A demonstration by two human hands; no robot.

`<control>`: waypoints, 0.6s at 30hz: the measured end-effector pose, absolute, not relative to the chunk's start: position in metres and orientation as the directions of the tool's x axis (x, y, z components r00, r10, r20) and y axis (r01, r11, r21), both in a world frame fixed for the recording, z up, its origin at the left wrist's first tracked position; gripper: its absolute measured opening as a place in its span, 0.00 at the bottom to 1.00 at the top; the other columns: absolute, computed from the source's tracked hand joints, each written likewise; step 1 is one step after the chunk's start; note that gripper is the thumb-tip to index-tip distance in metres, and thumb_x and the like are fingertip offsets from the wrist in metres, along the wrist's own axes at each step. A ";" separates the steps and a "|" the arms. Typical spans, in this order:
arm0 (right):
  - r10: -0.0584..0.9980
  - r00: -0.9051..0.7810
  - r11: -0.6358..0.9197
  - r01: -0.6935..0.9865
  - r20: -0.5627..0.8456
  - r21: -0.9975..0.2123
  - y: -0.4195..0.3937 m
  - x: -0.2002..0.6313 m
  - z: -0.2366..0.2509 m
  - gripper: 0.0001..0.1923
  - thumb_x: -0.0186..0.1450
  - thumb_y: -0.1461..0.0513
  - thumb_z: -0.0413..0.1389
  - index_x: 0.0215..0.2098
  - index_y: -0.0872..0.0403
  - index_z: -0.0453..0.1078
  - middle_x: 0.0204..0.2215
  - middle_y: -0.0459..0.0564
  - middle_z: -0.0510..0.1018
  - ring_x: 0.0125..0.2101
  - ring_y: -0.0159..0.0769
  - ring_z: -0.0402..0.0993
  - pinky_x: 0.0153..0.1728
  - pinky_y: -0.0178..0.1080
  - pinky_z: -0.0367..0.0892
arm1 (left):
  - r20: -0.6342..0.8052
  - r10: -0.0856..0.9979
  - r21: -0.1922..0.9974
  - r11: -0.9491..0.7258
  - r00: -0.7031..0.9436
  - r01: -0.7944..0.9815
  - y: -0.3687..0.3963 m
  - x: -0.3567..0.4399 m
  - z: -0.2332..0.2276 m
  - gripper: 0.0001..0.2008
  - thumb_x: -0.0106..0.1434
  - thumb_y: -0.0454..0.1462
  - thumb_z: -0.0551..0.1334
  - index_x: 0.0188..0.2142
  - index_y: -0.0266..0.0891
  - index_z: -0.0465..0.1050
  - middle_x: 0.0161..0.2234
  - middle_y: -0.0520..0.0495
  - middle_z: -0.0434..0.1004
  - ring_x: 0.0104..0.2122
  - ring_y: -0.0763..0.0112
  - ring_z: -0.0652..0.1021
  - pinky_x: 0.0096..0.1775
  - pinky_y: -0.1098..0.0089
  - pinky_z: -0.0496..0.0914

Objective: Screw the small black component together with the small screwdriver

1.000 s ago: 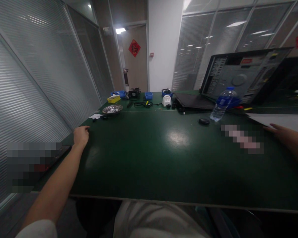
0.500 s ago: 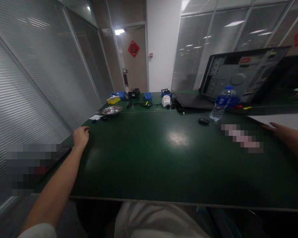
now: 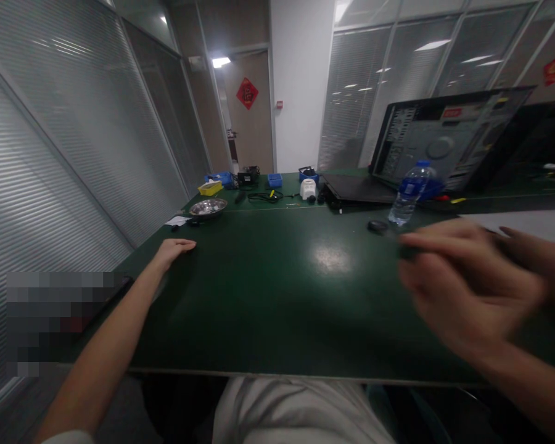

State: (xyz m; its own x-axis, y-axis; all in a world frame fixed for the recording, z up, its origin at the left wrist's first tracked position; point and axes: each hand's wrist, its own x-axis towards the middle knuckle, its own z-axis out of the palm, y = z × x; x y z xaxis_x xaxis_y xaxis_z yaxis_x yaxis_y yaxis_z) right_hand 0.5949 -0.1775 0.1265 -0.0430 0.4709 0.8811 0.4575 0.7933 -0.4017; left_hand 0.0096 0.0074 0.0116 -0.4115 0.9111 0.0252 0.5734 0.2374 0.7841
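My left hand (image 3: 176, 248) is over the left part of the green table (image 3: 268, 296), with its fingers pressed together. Whatever it may hold is too small to see. In front of the steel bowl (image 3: 208, 208), it touches neither the bowl nor the dark small items by it. My right hand (image 3: 472, 277), large and smeared by motion, is raised over the right side. Thumb and forefinger are pinched, with a dark patch between them that I cannot make out. Beyond its fingertips lies a black mouse-like object (image 3: 378, 227), near a water bottle (image 3: 407, 196).
Another person's hand (image 3: 531, 246) rests by a white sheet (image 3: 536, 225) at the right. An opened computer case (image 3: 448, 145) stands behind the bottle, beside a black flat panel (image 3: 358, 188). Farther back are a yellow tray (image 3: 210, 189), blue bins (image 3: 274, 180) and a cable (image 3: 266, 197).
My left hand has moved right and slightly nearer, over the table. My right hand has come into view from the right, partly covering the other person's hand.
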 end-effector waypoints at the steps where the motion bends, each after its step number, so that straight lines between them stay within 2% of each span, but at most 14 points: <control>1: 0.521 -0.095 0.785 0.444 0.848 -0.433 -0.174 0.580 0.117 0.10 0.71 0.59 0.60 0.49 0.47 0.79 0.38 0.52 0.77 0.37 0.41 0.75 0.36 0.43 0.71 | -0.004 0.935 0.803 0.214 -0.354 0.556 0.006 0.024 0.013 0.20 0.49 0.43 0.75 0.42 0.37 0.85 0.42 0.39 0.85 0.45 0.56 0.81 0.49 0.63 0.74; 5: 0.721 -0.386 0.693 0.423 0.576 -0.584 -0.140 0.552 0.069 0.11 0.73 0.56 0.56 0.46 0.50 0.79 0.41 0.53 0.79 0.41 0.41 0.76 0.42 0.42 0.73 | -0.098 0.995 0.842 0.083 0.000 0.533 -0.014 0.109 0.025 0.18 0.57 0.43 0.72 0.45 0.40 0.84 0.49 0.41 0.82 0.53 0.56 0.78 0.58 0.59 0.68; 8: 0.758 -0.491 0.645 0.460 0.430 -0.610 -0.119 0.548 0.040 0.11 0.71 0.54 0.58 0.45 0.50 0.79 0.43 0.51 0.79 0.42 0.41 0.77 0.46 0.42 0.72 | -0.074 0.956 0.876 -0.074 0.283 0.477 -0.040 0.190 0.026 0.16 0.61 0.42 0.70 0.48 0.40 0.83 0.50 0.41 0.82 0.51 0.58 0.79 0.56 0.59 0.70; 11: 0.759 -0.525 0.636 0.474 0.385 -0.609 -0.116 0.548 0.028 0.10 0.70 0.54 0.60 0.45 0.50 0.78 0.43 0.50 0.80 0.43 0.40 0.77 0.45 0.41 0.71 | -0.020 0.861 0.940 -0.158 0.508 0.304 -0.066 0.261 0.018 0.17 0.62 0.38 0.69 0.51 0.38 0.80 0.46 0.41 0.82 0.46 0.63 0.80 0.51 0.62 0.72; 14: 0.756 -0.533 0.634 0.451 0.380 -0.628 -0.120 0.549 0.027 0.09 0.71 0.56 0.59 0.45 0.50 0.77 0.42 0.49 0.81 0.42 0.39 0.78 0.45 0.39 0.70 | 0.093 0.794 0.921 -0.298 0.601 0.251 -0.086 0.302 0.013 0.17 0.63 0.37 0.69 0.51 0.36 0.80 0.43 0.42 0.82 0.42 0.65 0.80 0.47 0.65 0.73; 18: 0.766 -0.536 0.616 0.456 0.354 -0.642 -0.121 0.553 0.027 0.11 0.70 0.56 0.58 0.48 0.50 0.76 0.42 0.48 0.82 0.41 0.38 0.79 0.45 0.39 0.71 | 0.216 0.744 0.806 -0.501 0.632 0.314 -0.103 0.307 0.020 0.16 0.67 0.37 0.65 0.54 0.39 0.78 0.45 0.44 0.80 0.42 0.67 0.78 0.48 0.66 0.71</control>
State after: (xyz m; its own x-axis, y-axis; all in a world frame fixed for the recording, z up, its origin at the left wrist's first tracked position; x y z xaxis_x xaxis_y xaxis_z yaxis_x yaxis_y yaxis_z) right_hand 0.5533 -0.1213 0.0266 -0.5362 0.7661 0.3543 0.4557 0.6161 -0.6425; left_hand 0.3071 -0.1025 0.0198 0.6321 0.7441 0.2164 0.3142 -0.5013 0.8062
